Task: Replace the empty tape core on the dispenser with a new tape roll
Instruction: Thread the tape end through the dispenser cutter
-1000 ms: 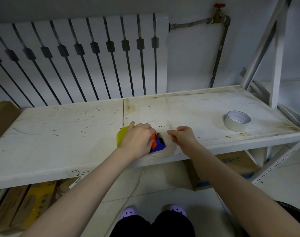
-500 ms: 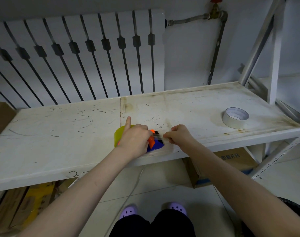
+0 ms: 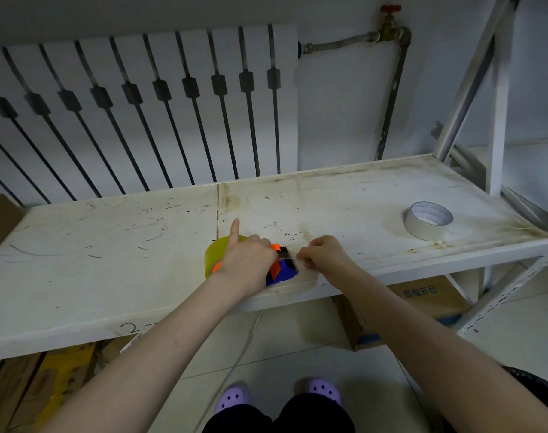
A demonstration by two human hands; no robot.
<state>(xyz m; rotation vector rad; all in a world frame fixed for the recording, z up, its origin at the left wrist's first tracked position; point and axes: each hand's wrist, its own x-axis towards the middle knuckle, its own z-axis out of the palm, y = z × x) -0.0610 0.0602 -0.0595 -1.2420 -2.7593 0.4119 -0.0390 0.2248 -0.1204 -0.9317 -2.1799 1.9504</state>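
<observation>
A blue and orange tape dispenser [image 3: 282,270] lies near the front edge of the white shelf [image 3: 110,245], with a yellowish tape roll [image 3: 212,256] mounted on it. My left hand [image 3: 246,260] presses down on the dispenser and roll, its forefinger pointing away. My right hand [image 3: 322,254] pinches the clear tape end just right of the dispenser's black cutter [image 3: 283,252]. An empty white tape core [image 3: 428,220] lies flat at the shelf's right end, apart from both hands.
A white radiator [image 3: 141,104] and a pipe with a red valve [image 3: 389,23] stand behind the shelf. Shelf uprights [image 3: 497,104] rise at the right. Cardboard boxes [image 3: 428,298] sit under the shelf. My purple shoes [image 3: 235,398] are on the tiled floor.
My right hand moved in to the dispenser's cutter and pinched the tape end. My left forefinger lifted off the roll and now points away. The dispenser stayed in place.
</observation>
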